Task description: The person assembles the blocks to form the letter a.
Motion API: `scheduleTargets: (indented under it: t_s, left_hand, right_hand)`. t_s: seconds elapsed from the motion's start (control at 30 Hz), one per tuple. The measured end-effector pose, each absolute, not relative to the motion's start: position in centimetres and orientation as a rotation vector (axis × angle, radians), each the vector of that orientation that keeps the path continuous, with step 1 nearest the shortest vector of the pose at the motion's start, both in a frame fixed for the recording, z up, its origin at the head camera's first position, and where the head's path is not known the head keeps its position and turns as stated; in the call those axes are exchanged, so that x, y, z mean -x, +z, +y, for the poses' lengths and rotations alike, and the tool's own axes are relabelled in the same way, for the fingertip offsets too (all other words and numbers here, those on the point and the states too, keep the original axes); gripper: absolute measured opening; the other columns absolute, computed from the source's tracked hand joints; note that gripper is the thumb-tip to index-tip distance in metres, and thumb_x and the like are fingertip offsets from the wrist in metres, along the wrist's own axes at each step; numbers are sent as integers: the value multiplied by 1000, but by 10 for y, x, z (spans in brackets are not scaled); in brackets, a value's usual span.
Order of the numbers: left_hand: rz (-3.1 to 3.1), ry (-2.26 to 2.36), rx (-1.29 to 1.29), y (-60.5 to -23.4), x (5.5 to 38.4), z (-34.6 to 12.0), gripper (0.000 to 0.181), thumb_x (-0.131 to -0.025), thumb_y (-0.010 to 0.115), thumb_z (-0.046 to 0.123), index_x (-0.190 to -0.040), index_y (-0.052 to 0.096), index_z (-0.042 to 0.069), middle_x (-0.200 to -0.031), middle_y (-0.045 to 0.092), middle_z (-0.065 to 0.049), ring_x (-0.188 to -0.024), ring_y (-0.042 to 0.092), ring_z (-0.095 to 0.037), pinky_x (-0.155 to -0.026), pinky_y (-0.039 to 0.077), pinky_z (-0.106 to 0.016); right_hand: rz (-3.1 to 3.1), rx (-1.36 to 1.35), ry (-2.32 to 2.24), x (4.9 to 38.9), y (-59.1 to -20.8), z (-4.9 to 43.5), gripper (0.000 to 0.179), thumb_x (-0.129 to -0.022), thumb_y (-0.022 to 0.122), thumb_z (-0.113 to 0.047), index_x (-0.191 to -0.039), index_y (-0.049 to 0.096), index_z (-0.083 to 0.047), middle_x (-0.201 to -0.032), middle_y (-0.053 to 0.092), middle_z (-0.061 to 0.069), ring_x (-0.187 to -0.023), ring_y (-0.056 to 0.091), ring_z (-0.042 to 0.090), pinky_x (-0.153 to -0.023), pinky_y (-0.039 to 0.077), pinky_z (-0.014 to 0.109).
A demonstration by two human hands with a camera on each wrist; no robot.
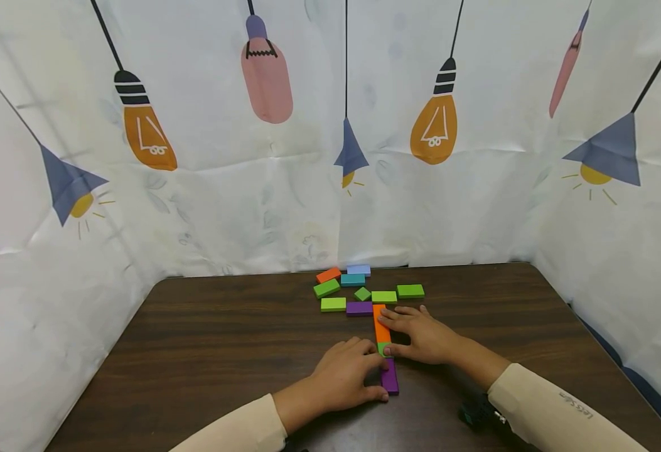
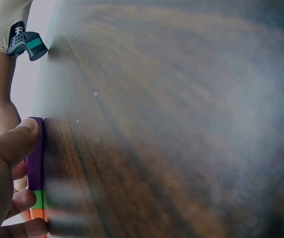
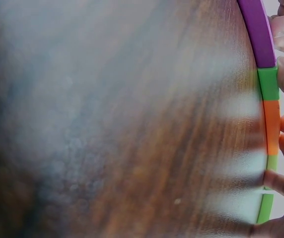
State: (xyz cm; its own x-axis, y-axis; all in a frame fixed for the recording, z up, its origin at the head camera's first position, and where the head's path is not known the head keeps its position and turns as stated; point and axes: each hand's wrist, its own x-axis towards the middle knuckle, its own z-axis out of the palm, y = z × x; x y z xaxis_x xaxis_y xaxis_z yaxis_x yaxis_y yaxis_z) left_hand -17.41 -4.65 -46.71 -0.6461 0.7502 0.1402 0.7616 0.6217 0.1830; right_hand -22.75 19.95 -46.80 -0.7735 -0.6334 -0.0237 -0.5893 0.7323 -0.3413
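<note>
In the head view, a purple block [image 1: 389, 378], a small green block [image 1: 383, 347] and an orange block [image 1: 381, 323] lie end to end in a line. My left hand [image 1: 346, 375] grips the purple block, thumb at its near end and fingers toward its far end. The left wrist view shows that thumb against the purple block [image 2: 35, 163]. My right hand [image 1: 427, 336] rests its extended fingers on the orange block, thumb beside the green one. From the right wrist, the purple, green [image 3: 268, 83] and orange [image 3: 271, 126] blocks look closely joined.
Beyond the line lie another purple block [image 1: 359, 309], several green blocks [image 1: 383, 297], a teal block [image 1: 353, 280], a light blue block [image 1: 358, 270] and an orange-red block [image 1: 328, 275]. The brown table [image 1: 223, 339] meets patterned curtains [image 1: 319, 207] at the back.
</note>
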Motion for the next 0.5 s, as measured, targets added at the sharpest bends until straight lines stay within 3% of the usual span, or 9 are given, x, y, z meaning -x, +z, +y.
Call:
scheduleTargets:
  t_s: [0.5]
  left_hand:
    - [-2785,-375,1323,-464,183,-60,49,-96,63,60,-131,66,27,-129,61,6,-120,57,-14,-98,51,-38]
  right_hand:
    - [2800,1002,-478,228,-471,200,79,-97,52,-68,-158,43,-18,-162,37,1,-149,30,36,-110,15,78]
